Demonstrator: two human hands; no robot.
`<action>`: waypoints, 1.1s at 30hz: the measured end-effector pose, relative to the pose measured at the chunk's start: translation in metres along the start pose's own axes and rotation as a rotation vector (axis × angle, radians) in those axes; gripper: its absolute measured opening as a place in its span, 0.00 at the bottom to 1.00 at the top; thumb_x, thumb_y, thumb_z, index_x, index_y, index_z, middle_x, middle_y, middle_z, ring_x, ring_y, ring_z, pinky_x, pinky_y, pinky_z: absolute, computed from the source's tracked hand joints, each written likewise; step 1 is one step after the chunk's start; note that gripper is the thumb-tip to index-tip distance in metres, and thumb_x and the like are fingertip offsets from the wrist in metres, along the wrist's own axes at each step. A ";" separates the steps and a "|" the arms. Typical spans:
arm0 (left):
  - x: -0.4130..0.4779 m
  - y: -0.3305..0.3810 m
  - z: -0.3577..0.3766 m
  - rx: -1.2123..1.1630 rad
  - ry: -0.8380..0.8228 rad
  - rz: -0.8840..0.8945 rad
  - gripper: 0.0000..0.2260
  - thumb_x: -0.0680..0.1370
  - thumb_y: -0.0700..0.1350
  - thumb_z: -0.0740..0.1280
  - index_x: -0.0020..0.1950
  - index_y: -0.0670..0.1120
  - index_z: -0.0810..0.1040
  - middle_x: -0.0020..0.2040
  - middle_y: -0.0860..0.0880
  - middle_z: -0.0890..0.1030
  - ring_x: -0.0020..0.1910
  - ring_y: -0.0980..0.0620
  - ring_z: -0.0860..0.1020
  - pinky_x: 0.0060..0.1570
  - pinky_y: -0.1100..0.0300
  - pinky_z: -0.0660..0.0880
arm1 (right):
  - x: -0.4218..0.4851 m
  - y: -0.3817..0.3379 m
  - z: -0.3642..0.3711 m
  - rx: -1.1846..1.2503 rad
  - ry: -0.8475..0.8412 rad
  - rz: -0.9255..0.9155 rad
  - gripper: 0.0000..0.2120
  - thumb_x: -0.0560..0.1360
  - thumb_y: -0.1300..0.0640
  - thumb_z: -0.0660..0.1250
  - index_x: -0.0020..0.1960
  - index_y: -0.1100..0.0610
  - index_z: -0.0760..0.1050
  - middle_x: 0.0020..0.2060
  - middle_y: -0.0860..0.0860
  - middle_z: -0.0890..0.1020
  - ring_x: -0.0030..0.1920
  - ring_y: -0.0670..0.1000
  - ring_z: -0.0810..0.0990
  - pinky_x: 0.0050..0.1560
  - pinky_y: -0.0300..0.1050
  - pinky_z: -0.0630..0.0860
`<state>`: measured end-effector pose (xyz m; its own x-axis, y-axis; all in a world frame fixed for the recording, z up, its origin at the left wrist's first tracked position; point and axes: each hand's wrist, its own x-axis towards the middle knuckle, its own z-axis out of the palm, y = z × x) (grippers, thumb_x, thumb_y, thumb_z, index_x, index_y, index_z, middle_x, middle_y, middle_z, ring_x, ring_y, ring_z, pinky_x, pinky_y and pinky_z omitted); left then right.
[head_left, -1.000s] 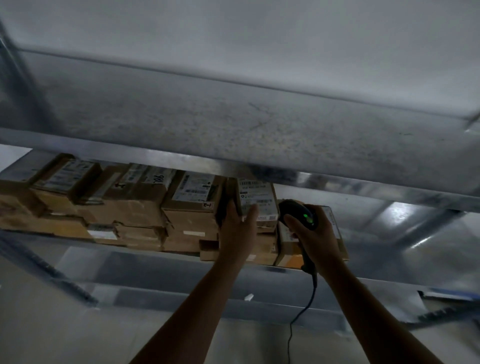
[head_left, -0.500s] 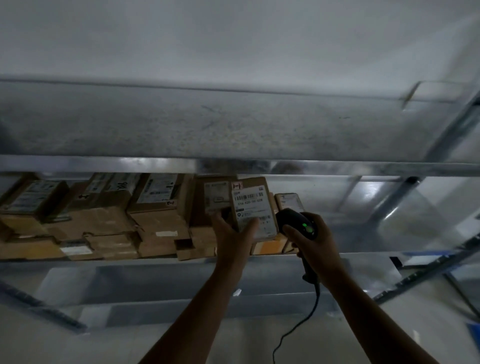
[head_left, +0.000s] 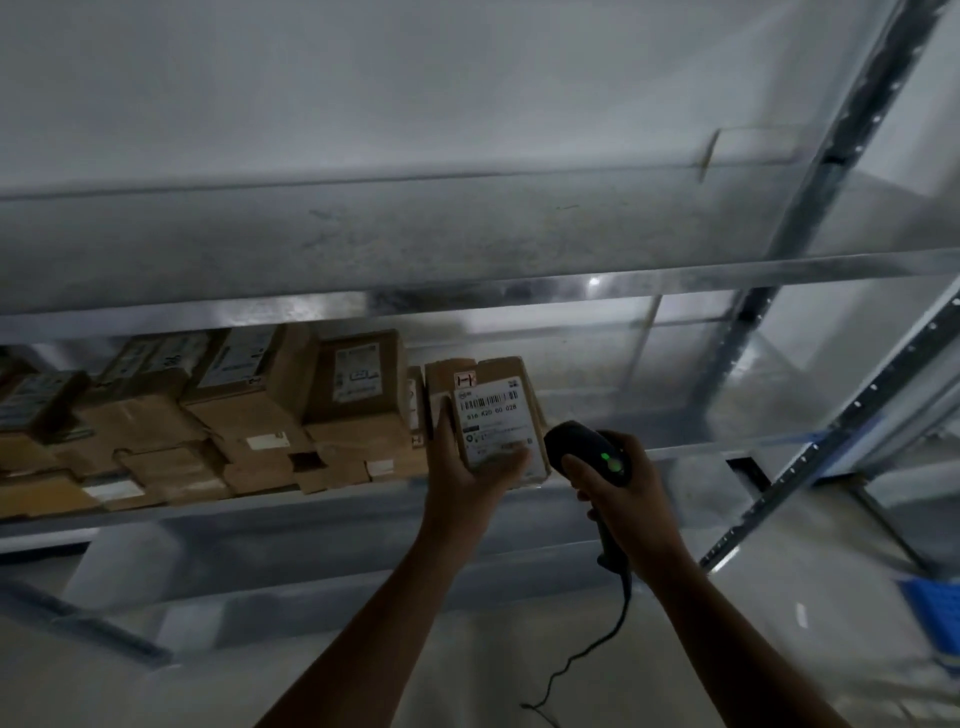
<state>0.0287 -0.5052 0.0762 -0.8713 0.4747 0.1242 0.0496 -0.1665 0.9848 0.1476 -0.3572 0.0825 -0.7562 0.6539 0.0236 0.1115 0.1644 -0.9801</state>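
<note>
My left hand (head_left: 467, 467) grips a small cardboard box (head_left: 485, 410) from below, its white barcode label facing me, just in front of the metal shelf (head_left: 322, 501). My right hand (head_left: 623, 499) holds a black handheld barcode scanner (head_left: 584, 449) by its handle, directly right of the box. The scanner shows a green light and its cable (head_left: 597, 644) hangs down. The scanner's head sits close beside the box's right edge.
Several labelled cardboard boxes (head_left: 249, 410) are stacked on the shelf to the left. Another metal shelf (head_left: 467, 291) runs overhead. Perforated steel uprights (head_left: 810, 218) stand at the right. A blue object (head_left: 935, 618) lies at the lower right.
My left hand has pulled the labelled box off the stack and out toward me. The scanner hand stays beside it. The camera view has swung to the right.
</note>
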 end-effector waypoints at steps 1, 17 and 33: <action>-0.005 0.000 0.005 0.004 -0.022 0.003 0.39 0.71 0.44 0.82 0.77 0.54 0.67 0.70 0.51 0.78 0.68 0.51 0.78 0.59 0.50 0.82 | -0.004 0.001 -0.006 0.002 0.004 0.003 0.18 0.76 0.52 0.75 0.62 0.47 0.72 0.52 0.52 0.82 0.44 0.54 0.84 0.36 0.39 0.80; -0.038 0.007 0.037 0.109 -0.195 0.079 0.54 0.65 0.54 0.85 0.83 0.61 0.55 0.74 0.51 0.73 0.72 0.51 0.74 0.62 0.44 0.81 | -0.066 -0.005 -0.056 0.012 0.181 0.048 0.21 0.74 0.50 0.77 0.64 0.49 0.73 0.51 0.53 0.84 0.43 0.55 0.86 0.38 0.44 0.81; -0.006 0.011 -0.005 0.244 -0.180 0.186 0.57 0.61 0.66 0.83 0.82 0.65 0.54 0.74 0.51 0.67 0.74 0.49 0.70 0.66 0.45 0.78 | -0.084 -0.054 -0.039 0.076 0.177 -0.083 0.17 0.76 0.55 0.74 0.63 0.51 0.75 0.46 0.56 0.86 0.40 0.56 0.86 0.39 0.49 0.81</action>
<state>0.0319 -0.5146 0.0854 -0.7376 0.6040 0.3019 0.3332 -0.0633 0.9407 0.2300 -0.3922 0.1412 -0.6349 0.7611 0.1327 -0.0007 0.1712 -0.9852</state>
